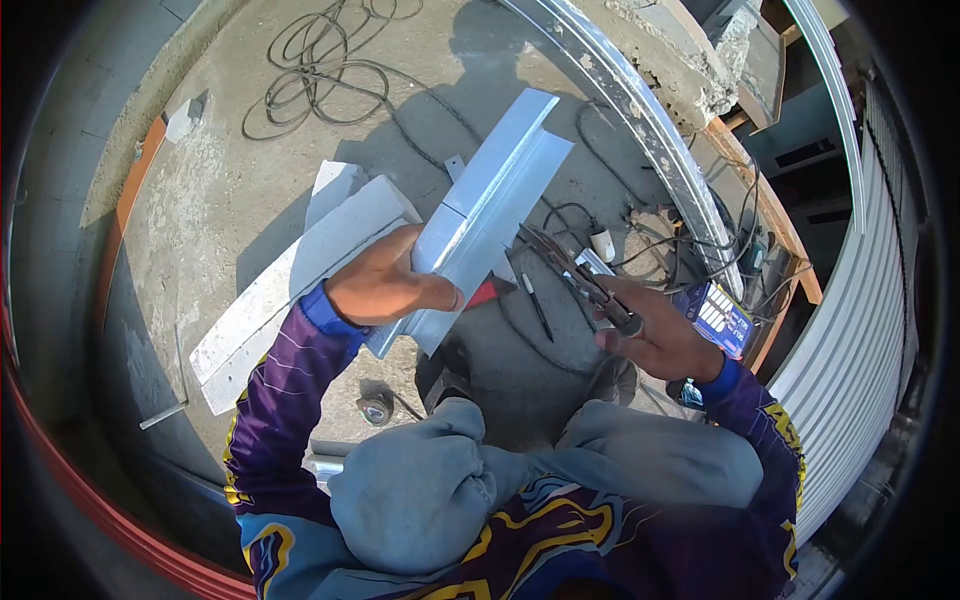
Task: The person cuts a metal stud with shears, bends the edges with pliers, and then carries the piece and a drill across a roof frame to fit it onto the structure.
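Observation:
A bent length of silvery sheet-metal profile (490, 200) is gripped in my left hand (390, 278), thumb over its near face and fingers behind. A dark cut line crosses its upper flange. My right hand (660, 330) is closed around the handles of tin snips (585, 280). Their jaws point up and left, their tips right by the profile's right edge. Below the profile, a red-handled tool (488, 292) is partly hidden. A black-and-white marker (536, 306) lies on the floor between my hands.
White blocks (290, 285) lie left of my left hand. Coiled black cable (325, 85) runs across the concrete floor. A curved metal strip (640, 120) arcs along the right, near a blue box (714, 318) and tangled cords. A small round object (375, 408) sits by my knee.

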Tool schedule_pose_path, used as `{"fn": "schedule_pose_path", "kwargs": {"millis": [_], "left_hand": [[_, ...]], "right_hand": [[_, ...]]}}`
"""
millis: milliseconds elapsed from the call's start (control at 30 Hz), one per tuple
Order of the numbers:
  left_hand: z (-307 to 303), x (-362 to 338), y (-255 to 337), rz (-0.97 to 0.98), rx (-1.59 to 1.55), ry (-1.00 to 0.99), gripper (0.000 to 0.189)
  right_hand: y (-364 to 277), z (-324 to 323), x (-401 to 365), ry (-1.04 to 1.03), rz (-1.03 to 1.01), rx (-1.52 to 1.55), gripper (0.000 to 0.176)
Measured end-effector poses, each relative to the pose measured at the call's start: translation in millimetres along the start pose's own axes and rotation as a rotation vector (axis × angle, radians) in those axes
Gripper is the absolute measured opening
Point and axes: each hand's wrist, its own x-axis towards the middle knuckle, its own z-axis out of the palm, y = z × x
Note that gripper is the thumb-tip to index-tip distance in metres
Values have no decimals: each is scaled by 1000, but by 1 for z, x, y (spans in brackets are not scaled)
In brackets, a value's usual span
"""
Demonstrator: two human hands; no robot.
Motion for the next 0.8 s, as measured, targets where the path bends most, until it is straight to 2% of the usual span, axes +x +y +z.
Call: {"fn": "schedule_pose_path", "kwargs": {"millis": [33, 67, 100, 133, 233, 300, 400, 533, 600, 800], "left_hand": [[3, 0, 1, 1, -1, -6, 57], [8, -2, 1, 115, 16, 4, 56], [11, -3, 1, 230, 33, 15, 55], [15, -3, 3, 234, 30, 14, 55], [23, 0, 8, 217, 32, 108, 54], [24, 2, 8, 158, -28, 42, 55], [24, 2, 7, 122, 14, 53, 55], [24, 3, 3, 210, -63, -6, 58], [22, 6, 11, 15, -62, -96, 64], [27, 9, 7, -15, -106, -123, 73]], "right_hand": [[-3, 1, 2, -38, 12, 28, 63], [-4, 2, 3, -36, 17, 30, 63], [-6, 3, 4, -16, -39, -22, 63], [-6, 4, 5, 3, -96, -77, 62], [1, 9, 6, 46, -188, -101, 61], [-2, 9, 6, 55, -173, -96, 60], [-1, 10, 6, 75, -165, -94, 59], [0, 11, 8, 86, -160, -103, 58], [-1, 12, 8, 88, -158, -97, 58], [-2, 13, 9, 94, -147, -99, 56]]}}
